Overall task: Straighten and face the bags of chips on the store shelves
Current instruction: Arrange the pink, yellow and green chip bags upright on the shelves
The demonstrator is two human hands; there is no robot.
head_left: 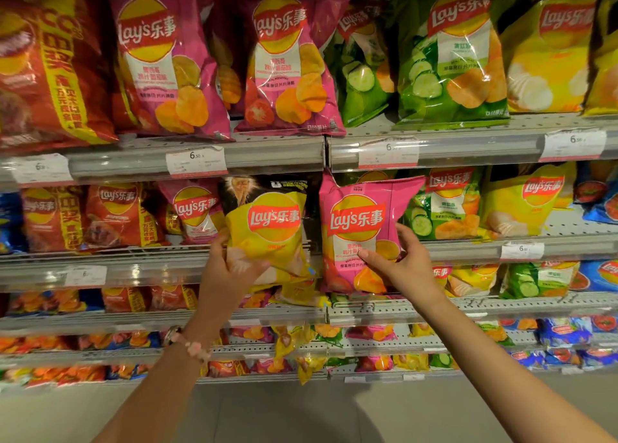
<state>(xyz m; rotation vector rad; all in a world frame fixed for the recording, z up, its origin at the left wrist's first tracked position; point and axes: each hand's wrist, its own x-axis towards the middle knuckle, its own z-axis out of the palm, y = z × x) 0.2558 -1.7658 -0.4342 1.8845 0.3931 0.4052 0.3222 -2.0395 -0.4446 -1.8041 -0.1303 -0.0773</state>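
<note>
A yellow chip bag [271, 232] is held out in front of the second shelf, tilted, and my left hand [230, 268] grips its lower left corner. Beside it on the right a pink chip bag [359, 228] stands upright in front of the same shelf. My right hand [398, 262] grips its lower right part, thumb on the front and fingers behind the edge. A black chip bag [267, 186] shows behind the yellow one.
The top shelf [254, 156] carries large red, pink, green and yellow bags with price tags on its rail. The second shelf holds small red bags [117, 213] at left and green bags [444, 205] and yellow ones at right. Lower shelves hold several small mixed bags.
</note>
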